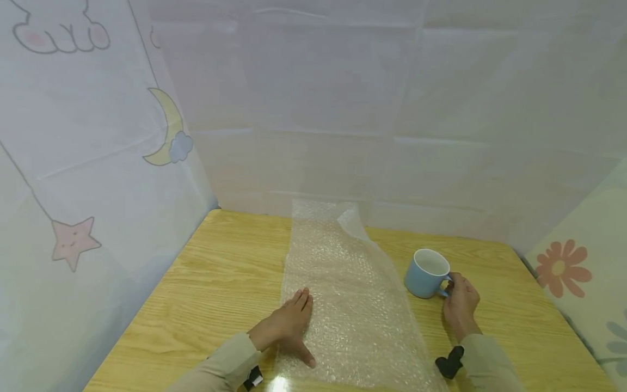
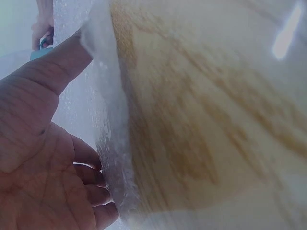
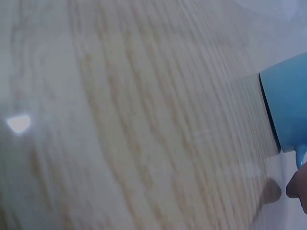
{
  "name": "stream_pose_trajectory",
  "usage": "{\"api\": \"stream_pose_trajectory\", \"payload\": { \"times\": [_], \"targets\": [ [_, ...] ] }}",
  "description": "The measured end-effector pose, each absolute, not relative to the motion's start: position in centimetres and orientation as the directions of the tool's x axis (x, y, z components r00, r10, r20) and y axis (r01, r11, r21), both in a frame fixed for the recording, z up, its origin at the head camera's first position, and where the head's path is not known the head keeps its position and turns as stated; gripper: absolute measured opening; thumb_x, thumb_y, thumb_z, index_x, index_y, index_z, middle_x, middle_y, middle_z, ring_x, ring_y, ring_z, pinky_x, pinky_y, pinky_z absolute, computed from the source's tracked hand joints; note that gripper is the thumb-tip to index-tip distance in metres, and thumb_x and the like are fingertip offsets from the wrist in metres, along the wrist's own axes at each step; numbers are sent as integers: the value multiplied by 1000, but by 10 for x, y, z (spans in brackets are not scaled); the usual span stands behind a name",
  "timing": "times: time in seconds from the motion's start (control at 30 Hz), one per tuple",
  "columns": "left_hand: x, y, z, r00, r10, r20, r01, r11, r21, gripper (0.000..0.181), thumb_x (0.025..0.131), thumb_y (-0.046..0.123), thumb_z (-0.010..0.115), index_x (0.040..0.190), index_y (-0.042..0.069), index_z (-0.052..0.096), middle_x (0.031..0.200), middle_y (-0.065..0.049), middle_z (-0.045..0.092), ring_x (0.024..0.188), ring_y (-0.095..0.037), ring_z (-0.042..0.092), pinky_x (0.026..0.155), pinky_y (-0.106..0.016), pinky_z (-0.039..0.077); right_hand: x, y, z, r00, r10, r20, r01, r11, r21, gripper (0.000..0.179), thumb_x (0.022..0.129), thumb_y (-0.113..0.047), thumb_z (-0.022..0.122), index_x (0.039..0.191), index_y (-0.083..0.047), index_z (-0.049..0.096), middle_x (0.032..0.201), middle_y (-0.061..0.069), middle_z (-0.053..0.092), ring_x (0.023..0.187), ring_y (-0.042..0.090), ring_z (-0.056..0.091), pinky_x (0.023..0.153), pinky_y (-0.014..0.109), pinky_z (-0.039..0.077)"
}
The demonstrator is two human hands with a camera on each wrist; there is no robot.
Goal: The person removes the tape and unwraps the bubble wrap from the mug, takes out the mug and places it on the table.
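Observation:
A long sheet of bubble wrap (image 1: 348,305) lies over the middle of the table, its far right corner folded over. My left hand (image 1: 293,325) rests on its left edge with fingers straight and thumb spread. In the left wrist view the fingers and thumb of the left hand (image 2: 43,158) reach the edge of the wrap (image 2: 112,120). To the right of the sheet is a light blue mug (image 1: 425,275), upright and white inside. My right hand (image 1: 460,302) pinches its handle. At the right wrist view's edge, the mug's base (image 3: 288,103) sits close over the tabletop.
The wood-grain table (image 1: 210,277) backs onto a pale hanging sheet (image 1: 323,109). Printed sheets stand along the left (image 1: 108,190) and right (image 1: 595,256) sides. A black strap piece (image 1: 449,363) shows beside the right sleeve.

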State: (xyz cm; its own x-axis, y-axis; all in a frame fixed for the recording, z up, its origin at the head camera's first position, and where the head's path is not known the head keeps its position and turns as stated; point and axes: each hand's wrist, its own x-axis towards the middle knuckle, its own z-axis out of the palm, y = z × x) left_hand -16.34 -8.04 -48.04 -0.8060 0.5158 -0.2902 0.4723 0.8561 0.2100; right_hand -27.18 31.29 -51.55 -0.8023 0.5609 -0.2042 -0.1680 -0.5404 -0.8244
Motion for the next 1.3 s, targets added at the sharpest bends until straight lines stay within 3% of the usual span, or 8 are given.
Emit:
{"api": "stream_pose_trajectory", "payload": {
  "times": [0.33,0.63,0.8,1.2,1.3],
  "targets": [
    [-164,-81,-480,-808,511,-294,469,859,203,135,59,74,75,151,-8,18,157,-27,6,145,-36,6,113,-46,22,-274,319,-512,-859,482,-172,-82,-460,-884,36,95,-4,57,60,-5,52,71,-4,50,77,15,43,65,21,41],
    [-164,-81,-479,-811,507,-292,467,861,200,136,59,75,74,151,-8,18,157,-26,7,145,-36,7,113,-46,23,-278,325,-517,-881,447,-155,-60,-431,-900,37,97,-5,54,61,-6,45,75,-4,47,77,14,41,63,19,40],
    [-164,-80,-478,-807,512,-295,471,859,202,135,61,74,74,151,-8,17,157,-26,6,145,-35,6,113,-45,22,-279,327,-515,-886,438,-154,-52,-424,-904,34,97,-6,54,64,-4,48,81,-4,49,81,14,41,64,19,40],
    [-163,-79,-480,-809,506,-300,465,863,199,136,58,74,75,151,-7,17,158,-25,6,145,-34,5,114,-44,21,-275,332,-508,-912,365,-185,49,-350,-935,35,98,-11,55,64,-11,52,73,-5,49,76,11,45,57,20,37],
    [-162,-80,-481,-810,503,-302,460,864,206,136,58,74,76,151,-7,18,157,-25,6,145,-34,5,114,-44,20,-273,333,-507,-928,329,-175,69,-311,-948,34,100,-14,53,66,-10,50,75,-5,48,78,12,44,61,20,38]
  ]
}}
